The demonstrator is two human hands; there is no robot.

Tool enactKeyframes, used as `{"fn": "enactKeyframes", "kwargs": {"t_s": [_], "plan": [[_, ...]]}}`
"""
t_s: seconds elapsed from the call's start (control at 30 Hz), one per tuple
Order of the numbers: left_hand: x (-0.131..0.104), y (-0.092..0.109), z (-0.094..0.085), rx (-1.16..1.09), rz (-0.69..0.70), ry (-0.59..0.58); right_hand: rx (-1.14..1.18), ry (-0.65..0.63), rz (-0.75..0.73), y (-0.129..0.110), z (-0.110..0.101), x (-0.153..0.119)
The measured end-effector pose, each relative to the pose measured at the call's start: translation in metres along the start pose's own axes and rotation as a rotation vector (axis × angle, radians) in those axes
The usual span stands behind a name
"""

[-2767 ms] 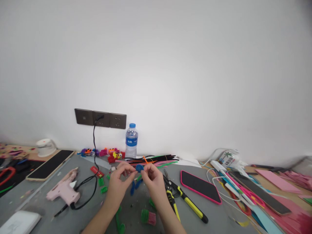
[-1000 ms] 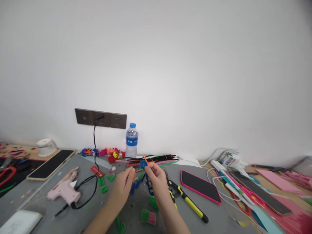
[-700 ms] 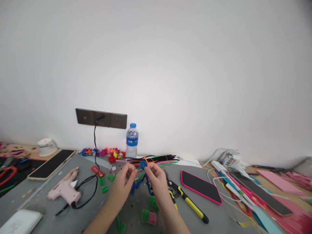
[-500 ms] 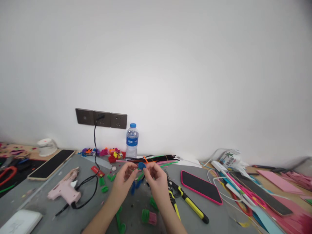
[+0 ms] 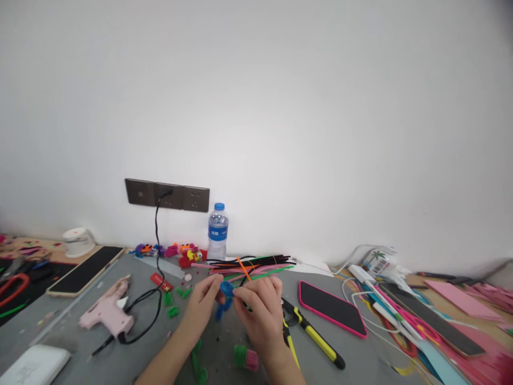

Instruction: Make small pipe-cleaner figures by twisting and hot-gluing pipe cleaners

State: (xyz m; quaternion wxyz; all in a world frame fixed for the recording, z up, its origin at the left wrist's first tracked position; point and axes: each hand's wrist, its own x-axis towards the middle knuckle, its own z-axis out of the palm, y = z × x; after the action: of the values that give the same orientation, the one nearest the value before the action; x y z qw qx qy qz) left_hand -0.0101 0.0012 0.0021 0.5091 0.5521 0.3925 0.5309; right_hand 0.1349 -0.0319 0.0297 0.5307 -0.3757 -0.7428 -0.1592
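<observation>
A coiled blue pipe cleaner (image 5: pixel 226 289) is held up between my two hands over the grey mat. The fingertips of my left hand (image 5: pixel 203 300) pinch its left side. From the right, the thumb and fingers of my right hand (image 5: pixel 262 307) close on its edge. More blue fuzzy pieces (image 5: pixel 220 312) show just below the coil; I cannot tell if they are joined to it. Below my hands lie a green and pink fuzzy roll (image 5: pixel 246 357) and a curled green piece (image 5: pixel 199 363). Yellow-handled pliers (image 5: pixel 316 337) rest beside my right hand, partly hidden by it.
A pink glue gun (image 5: pixel 108 313) with a black cord lies left. A water bottle (image 5: pixel 218 232) stands by the wall near a bundle of pipe cleaners (image 5: pixel 272 261). A pink-cased phone (image 5: pixel 332 308) lies right, another phone (image 5: pixel 86 271) far left. Scissors and coloured sheets (image 5: pixel 460 297) crowd the right.
My right hand has turned, its back now more toward me, and has shifted slightly right. The blue coil has moved a little lower and left, and its face shows more.
</observation>
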Motion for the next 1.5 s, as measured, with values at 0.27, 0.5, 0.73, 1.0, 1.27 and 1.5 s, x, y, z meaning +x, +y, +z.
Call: {"fn": "enactKeyframes", "kwargs": {"t_s": [0.27, 0.5, 0.73, 1.0, 1.27, 1.5], "plan": [[0.001, 0.008, 0.003, -0.301, -0.068, -0.050, 0.074, 0.005, 0.130, 0.002, 0.005, 0.002], [-0.002, 0.010, 0.003, -0.282, -0.029, -0.081, 0.121, 0.024, 0.183, 0.008, 0.006, 0.002], [-0.004, 0.011, 0.004, -0.298, -0.046, -0.047, 0.147, 0.022, 0.222, 0.010, 0.006, 0.002], [-0.003, 0.006, 0.000, -0.245, 0.062, -0.093, 0.139, 0.003, 0.293, 0.012, 0.008, 0.000], [-0.005, 0.000, -0.002, -0.244, 0.095, -0.126, 0.136, 0.013, 0.297, 0.012, 0.009, 0.000], [-0.005, 0.005, -0.001, -0.314, 0.056, -0.094, 0.132, 0.001, 0.335, 0.014, 0.010, -0.001]]}}
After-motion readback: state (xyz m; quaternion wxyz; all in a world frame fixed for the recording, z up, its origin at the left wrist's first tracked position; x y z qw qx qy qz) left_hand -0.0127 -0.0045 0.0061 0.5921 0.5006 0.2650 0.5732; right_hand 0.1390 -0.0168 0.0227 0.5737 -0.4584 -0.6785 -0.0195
